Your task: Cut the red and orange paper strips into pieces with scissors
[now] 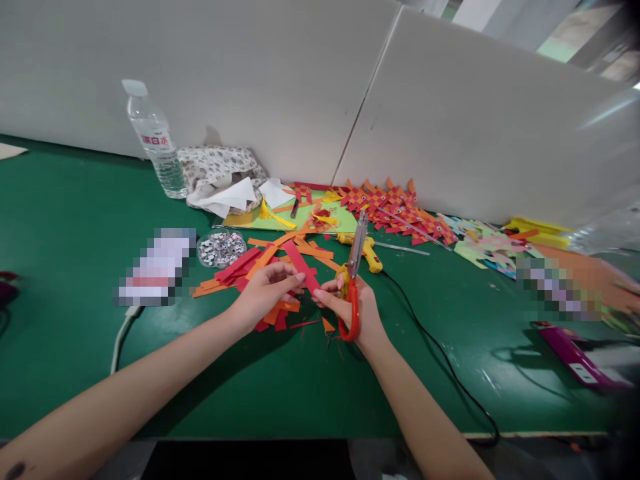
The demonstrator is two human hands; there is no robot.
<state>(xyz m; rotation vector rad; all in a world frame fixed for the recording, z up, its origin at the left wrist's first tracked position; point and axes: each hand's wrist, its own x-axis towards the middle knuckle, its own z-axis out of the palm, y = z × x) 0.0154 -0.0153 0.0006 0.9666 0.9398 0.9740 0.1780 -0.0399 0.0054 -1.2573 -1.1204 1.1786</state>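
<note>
My left hand (265,293) pinches a red paper strip (303,267) near its lower end, fingers closed on it. My right hand (357,307) grips scissors (354,280) with red and yellow handles, blades closed and pointing up and away; its fingertips also touch the same red strip. Both hands hover over a loose pile of red and orange paper strips (250,267) on the green table (75,220).
A water bottle (155,143) and a patterned cloth pouch (215,167) stand at the back by the white wall. A dish of googly eyes (220,248), woven red-orange paper fish (395,203), a yellow glue gun (367,250) with black cord (450,373) and a purple object (575,357) surround me.
</note>
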